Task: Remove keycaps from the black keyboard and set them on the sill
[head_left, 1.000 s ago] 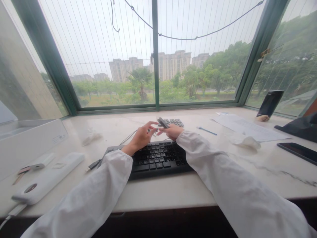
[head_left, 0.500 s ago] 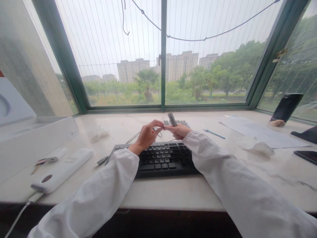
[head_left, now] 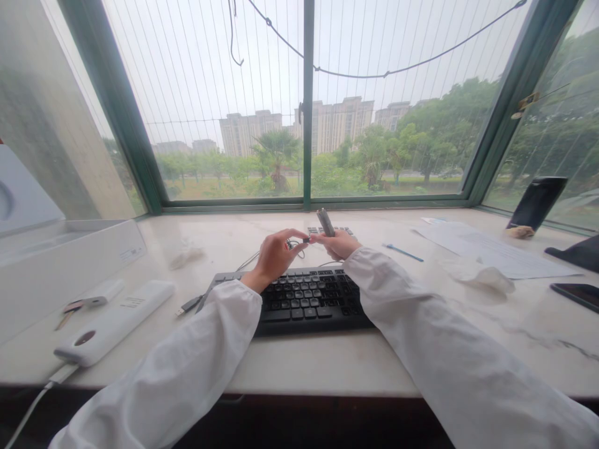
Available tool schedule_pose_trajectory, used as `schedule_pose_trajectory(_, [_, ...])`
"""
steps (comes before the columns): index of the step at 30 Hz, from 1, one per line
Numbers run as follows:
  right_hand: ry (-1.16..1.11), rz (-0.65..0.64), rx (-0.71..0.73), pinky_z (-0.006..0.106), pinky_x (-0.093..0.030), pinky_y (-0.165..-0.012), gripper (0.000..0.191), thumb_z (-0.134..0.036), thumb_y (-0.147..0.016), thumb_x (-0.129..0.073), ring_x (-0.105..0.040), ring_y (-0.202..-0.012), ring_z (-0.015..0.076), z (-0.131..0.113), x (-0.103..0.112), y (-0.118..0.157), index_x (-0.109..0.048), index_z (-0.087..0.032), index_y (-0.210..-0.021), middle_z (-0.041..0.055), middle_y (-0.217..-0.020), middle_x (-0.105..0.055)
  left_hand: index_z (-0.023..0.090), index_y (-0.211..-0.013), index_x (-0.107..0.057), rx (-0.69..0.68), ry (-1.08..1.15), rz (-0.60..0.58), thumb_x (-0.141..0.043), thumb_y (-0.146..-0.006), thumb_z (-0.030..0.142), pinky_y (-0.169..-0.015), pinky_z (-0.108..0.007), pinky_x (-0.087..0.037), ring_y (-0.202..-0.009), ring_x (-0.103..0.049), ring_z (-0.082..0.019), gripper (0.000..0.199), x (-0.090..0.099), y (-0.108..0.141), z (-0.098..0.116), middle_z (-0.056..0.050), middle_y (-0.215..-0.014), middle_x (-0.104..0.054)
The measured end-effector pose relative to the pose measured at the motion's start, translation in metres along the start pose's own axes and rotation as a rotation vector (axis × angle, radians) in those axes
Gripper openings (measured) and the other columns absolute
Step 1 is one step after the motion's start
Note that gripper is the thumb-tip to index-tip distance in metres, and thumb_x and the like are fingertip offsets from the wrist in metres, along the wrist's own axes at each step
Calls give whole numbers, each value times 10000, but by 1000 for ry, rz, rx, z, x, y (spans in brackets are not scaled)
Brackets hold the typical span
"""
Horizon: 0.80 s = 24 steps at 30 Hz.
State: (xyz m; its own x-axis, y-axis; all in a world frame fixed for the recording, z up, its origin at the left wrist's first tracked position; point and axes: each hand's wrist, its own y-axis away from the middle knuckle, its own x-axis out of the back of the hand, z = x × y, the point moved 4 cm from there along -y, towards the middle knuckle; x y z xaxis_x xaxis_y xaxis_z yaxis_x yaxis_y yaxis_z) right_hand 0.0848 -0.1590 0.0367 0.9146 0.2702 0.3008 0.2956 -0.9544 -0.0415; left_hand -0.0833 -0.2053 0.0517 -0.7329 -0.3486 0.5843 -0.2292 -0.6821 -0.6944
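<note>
Over the back edge of a black keyboard [head_left: 309, 312], my left hand [head_left: 276, 255] pinches a small dark piece [head_left: 306, 240] between thumb and fingertips. My right hand [head_left: 340, 244] is closed around a grey, stick-like tool [head_left: 325, 222] that points up and away. Its fingertips meet the small piece from the right. Thin wires show behind my left fingers. Beyond my right hand lies a group of light keycaps [head_left: 349, 230], partly covered. Some key places at the keyboard's right look bare.
On the left are a white box [head_left: 70, 262], a white power bank [head_left: 116, 321] with its cable, keys [head_left: 70, 310] and a USB plug [head_left: 188, 305]. To the right lie a blue stick [head_left: 403, 252], papers [head_left: 491, 249], crumpled tissue [head_left: 486, 276] and a phone [head_left: 578, 295].
The fingertips of my two hands have parted slightly, and more of the small dark piece shows in my left pinch. The whole view has shifted a little.
</note>
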Motion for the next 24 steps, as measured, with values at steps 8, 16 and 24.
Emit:
schedule_pose_trajectory(8, [530, 69, 102, 230, -347, -482, 353, -487, -817, -557, -462, -470, 110, -3, 6, -1, -721, -178, -861, -15, -488, -479, 201, -964, -676, -14, -6, 8, -585, -838, 352, -568, -234, -451, -614, -559, -117, 217, 1, -2, 0, -39, -958, -695])
schedule_pose_trajectory(16, [1086, 183, 1, 308, -459, -644, 312, -430, -826, -529, -633, -754, 229, -3, 15, 3, -701, -185, -914, 126, -875, -674, 203, -938, -670, 108, -141, 25, -591, -812, 367, -594, -249, -474, -534, -551, -103, 220, 13, -5, -12, -23, -965, -705])
schedule_pose_trajectory(24, [1172, 265, -55, 326, -476, -734, 297, -320, -789, -570, -634, -903, 262, -7, 50, 10, -688, -160, -1009, 167, -1025, -665, 222, -904, -659, 138, -307, 91, -577, -807, 392, -630, -267, -467, -497, -553, -113, 212, 29, -9, -9, -6, -979, -708])
